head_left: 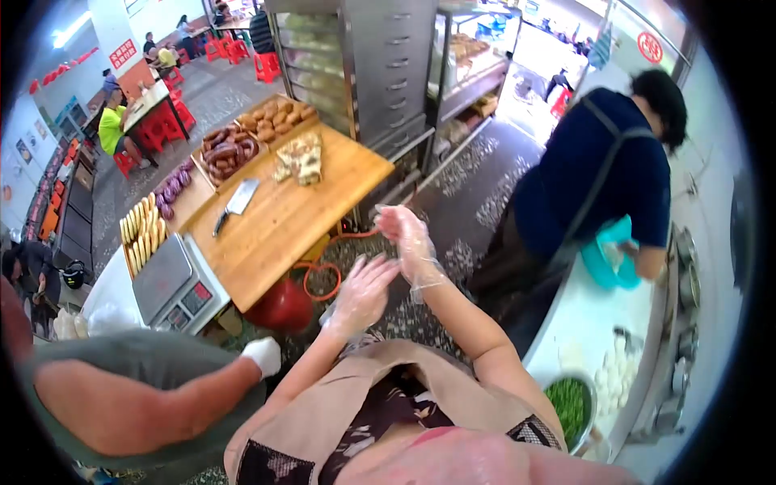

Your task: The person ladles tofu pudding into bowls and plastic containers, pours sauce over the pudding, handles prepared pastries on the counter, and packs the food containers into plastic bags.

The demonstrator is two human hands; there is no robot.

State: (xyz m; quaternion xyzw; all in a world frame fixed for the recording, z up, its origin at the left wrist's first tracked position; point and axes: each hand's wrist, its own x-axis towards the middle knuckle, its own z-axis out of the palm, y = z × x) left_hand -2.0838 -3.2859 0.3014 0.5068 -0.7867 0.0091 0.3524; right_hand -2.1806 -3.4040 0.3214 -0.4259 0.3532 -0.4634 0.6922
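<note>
Head view shows the left hand (364,297) and right hand (410,242), empty, fingers extended, near the board (279,234)'s right edge, a knife (240,198) toward its left.

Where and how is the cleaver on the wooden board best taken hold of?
Probably by its dark handle, with the left hand coming from the scale side: the handle points toward the scale, while the broad blade extends away from it.

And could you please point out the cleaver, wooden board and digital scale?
Cleaver (242,196), head view, on its blade.
Wooden board (295,212), head view, on its top.
Digital scale (167,272), head view, on its platform.
</note>
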